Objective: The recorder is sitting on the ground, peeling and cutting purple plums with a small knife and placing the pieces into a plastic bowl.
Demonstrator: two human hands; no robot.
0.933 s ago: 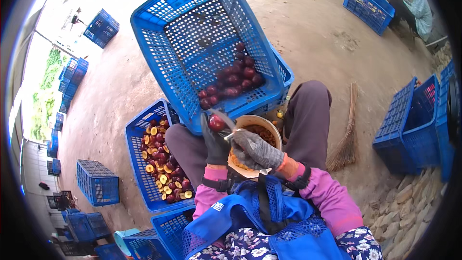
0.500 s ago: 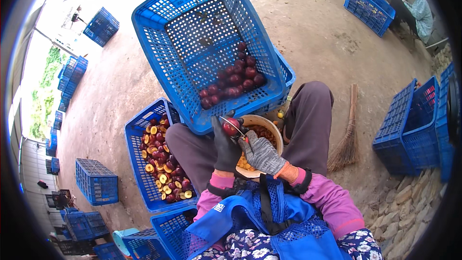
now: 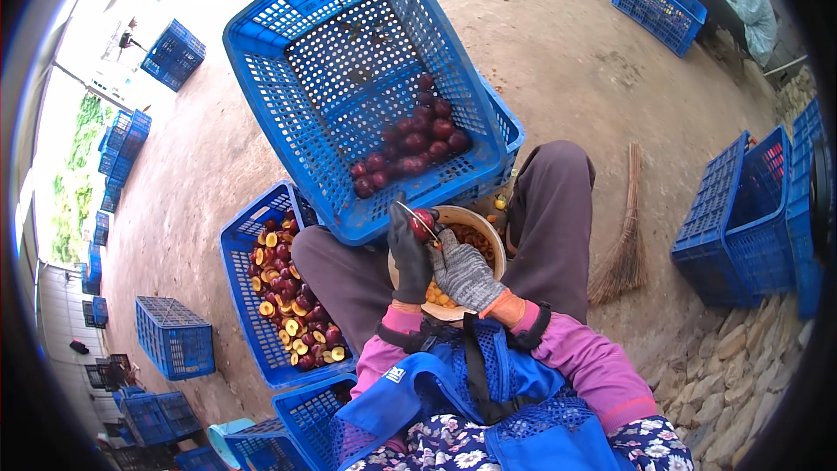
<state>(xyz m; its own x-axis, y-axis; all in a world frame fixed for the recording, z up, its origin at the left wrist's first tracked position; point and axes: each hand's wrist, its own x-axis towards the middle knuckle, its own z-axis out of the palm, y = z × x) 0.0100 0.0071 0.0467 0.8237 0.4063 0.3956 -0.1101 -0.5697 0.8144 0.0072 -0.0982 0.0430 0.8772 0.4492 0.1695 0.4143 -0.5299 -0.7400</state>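
My left hand [image 3: 407, 253], in a dark glove, is closed around a dark red plum [image 3: 424, 225]. My right hand [image 3: 464, 272], in a grey knit glove, is closed on a small knife [image 3: 417, 217] whose thin curved blade lies across the plum; its handle is mostly hidden by the fingers. Both hands are over a pale round bucket [image 3: 502, 255] between my knees, with brown and yellow pieces inside. Beyond it, a tilted blue crate [image 3: 253, 78] holds whole plums [image 3: 417, 144]. Left of my leg, another blue crate [image 3: 237, 301] contains cut plum halves [image 3: 292, 305] with yellow flesh.
A straw broom [image 3: 623, 253] lies right of my knee. Blue crates [image 3: 728, 227] stand at the right beside stacked stones [image 3: 728, 375]. More crates [image 3: 174, 337] are scattered along the left. At the far right sits another person [image 3: 754, 13] near a crate [image 3: 656, 4].
The view has shifted slightly, so the surroundings sit a little farther left. My hands keep hold of the plum and knife, with little change in grip.
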